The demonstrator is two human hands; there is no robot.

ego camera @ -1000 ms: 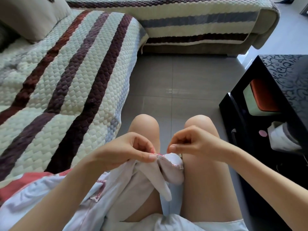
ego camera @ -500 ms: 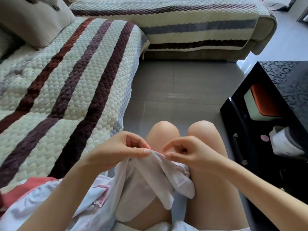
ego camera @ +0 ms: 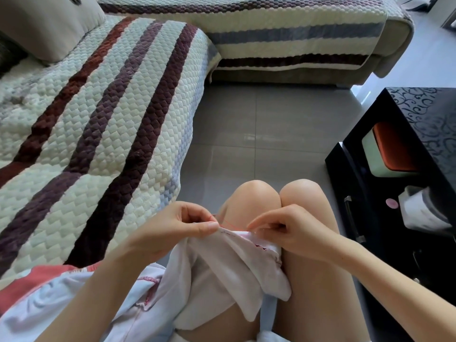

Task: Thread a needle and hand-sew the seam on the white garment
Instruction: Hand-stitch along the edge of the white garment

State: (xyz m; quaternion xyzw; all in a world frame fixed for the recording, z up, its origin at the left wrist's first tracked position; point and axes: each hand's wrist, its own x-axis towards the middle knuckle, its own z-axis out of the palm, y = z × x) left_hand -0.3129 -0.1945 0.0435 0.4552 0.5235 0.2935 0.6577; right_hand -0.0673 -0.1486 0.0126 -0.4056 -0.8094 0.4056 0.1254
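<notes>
Hands meet over our lap, close together but not touching, both clamped on the soft white garment (ego camera: pixel 222 265). Our left hand (ego camera: pixel 182 230) pinches the garment's top edge between thumb and forefinger, with the other fingers curled behind. Our right hand (ego camera: pixel 293 233) grips the same edge a little further along, its forefinger reaching towards the left hand and the remaining fingers folded over the cloth. Between the two hands runs the seam (ego camera: pixel 246 236), a hem with pink-red stitching, held taut and roughly level. A thin red thread (ego camera: pixel 228 222) loops just above it, from the left fingertips towards the right forefinger. We cannot make out a needle, so we cannot tell whether the right hand holds one.

From that held edge the white garment hangs down between our bare thighs, just behind our knees (ego camera: pixel 254 196), and its lower folds rest on the lap. At the lap's left side lies a crumpled pale blue cloth (ego camera: pixel 74 307) with pink edging.

To our left spreads a quilted cream sofa cover (ego camera: pixel 103 124) with maroon and purple stripes, and a beige cushion (ego camera: pixel 49 23) sits at its far corner. A grey tiled floor (ego camera: pixel 271 134) lies beyond the knees. On our right stands a glossy black table (ego camera: pixel 429 114), with an orange-and-pale-green box (ego camera: pixel 387 154) on its lower shelf.
</notes>
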